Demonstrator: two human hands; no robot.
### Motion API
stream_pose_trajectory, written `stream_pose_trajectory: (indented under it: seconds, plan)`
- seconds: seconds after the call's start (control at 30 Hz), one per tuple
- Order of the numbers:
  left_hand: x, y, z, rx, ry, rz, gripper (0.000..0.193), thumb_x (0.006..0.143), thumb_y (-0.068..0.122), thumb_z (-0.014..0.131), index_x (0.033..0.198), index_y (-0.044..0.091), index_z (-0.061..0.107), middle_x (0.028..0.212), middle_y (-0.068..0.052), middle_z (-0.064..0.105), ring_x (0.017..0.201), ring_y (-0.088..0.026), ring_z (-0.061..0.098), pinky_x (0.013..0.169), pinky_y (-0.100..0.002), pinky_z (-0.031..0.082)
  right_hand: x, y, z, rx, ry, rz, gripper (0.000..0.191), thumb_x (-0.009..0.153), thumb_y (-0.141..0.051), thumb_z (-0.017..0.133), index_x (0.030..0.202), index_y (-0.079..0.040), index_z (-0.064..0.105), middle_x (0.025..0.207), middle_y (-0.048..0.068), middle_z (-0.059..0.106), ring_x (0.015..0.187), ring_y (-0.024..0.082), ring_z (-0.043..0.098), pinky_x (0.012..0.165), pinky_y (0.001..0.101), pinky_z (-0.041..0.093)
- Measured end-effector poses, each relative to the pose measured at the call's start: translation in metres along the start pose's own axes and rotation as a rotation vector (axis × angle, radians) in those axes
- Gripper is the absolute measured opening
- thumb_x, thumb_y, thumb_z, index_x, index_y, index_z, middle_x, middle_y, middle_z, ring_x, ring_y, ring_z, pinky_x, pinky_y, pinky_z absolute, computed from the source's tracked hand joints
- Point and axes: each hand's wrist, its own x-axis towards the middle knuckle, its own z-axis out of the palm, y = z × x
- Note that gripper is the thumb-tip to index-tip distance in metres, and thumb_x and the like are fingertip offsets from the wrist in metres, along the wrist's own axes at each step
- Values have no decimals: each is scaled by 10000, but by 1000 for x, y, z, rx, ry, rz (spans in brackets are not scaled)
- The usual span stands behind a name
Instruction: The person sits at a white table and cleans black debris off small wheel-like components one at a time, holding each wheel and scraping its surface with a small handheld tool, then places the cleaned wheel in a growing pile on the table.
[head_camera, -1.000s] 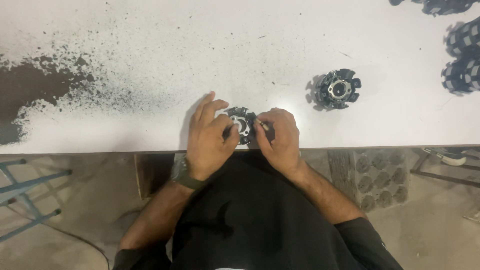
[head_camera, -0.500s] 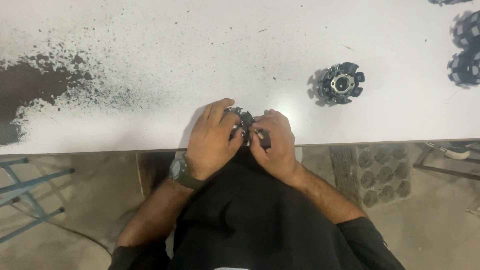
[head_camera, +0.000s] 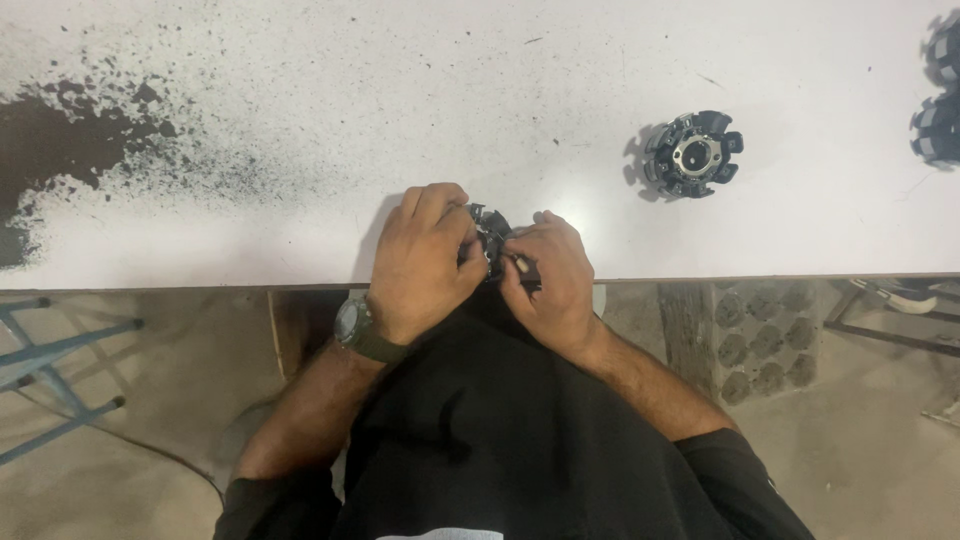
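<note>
While both hands, left hand and right hand, grip closed on the small black part, they brace it at the worktop edge for steadiness, spare toothed ring well clear right of grip.

**Held part: small black toothed component**

Small black component with radial teeth, similar in kind to the ring-shaped piece lying farther right. Sits at the near edge of the white desk, mostly covered. Only its upper toothed rim shows; orientation cannot be told.
</note>
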Motion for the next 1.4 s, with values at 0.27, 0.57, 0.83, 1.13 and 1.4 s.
stream_pose_trajectory:
  seconds: [0.27, 0.57, 0.83, 1.13, 1.4]
  plan:
    - [3, 3, -10, 120, -16, 139, 279, 787, 152, 792, 1009, 24, 682, 1286, -152, 601, 1144, -328, 585, 911, -455, 496, -1, 2, -1, 48, -22, 14, 312, 854, 59, 742, 1111, -27, 587, 1018, 126, 688, 973, 314, 690, 1096, 547, 520]
    - [6, 9, -8, 153, 4, 125, 250, 780, 146, 756, 1000, 37, 709, 1229, -115, 618, 1113, -310, 603, 926, -469, 498, 1, 1, 0, 40, 5, 23, 312, 838, 53, 748, 1097, -26, 591, 1010, 127, 692, 964, 326, 689, 1081, 540, 529]
    - [-8, -1, -2, -37, 124, 101, 181, 874, 75, 770, 1042, 44, 710, 1329, -132, 627, 1210, -325, 595, 997, -468, 497, 0, 2, 1, -4, -11, -12, 306, 824, 43, 768, 1088, -24, 628, 1031, 134, 694, 987, 322, 689, 1092, 550, 513]
    - [-11, -10, 10, -84, 151, 125, 148, 812, 47, 773, 946, 41, 711, 1300, -134, 615, 1289, -351, 573, 1068, -480, 475, 7, 0, -2, -29, -65, 20, 292, 817, 18, 799, 1063, -40, 653, 964, 111, 671, 954, 337, 676, 1087, 538, 526]
    - [-9, -8, 24, -152, 212, 34, 109, 839, 52, 768, 903, 47, 680, 1291, -121, 623, 1185, -345, 585, 1006, -473, 477, 9, -1, -5, -9, -96, 37, 275, 836, 9, 790, 1070, -38, 652, 963, 111, 671, 925, 315, 679, 1094, 542, 526]
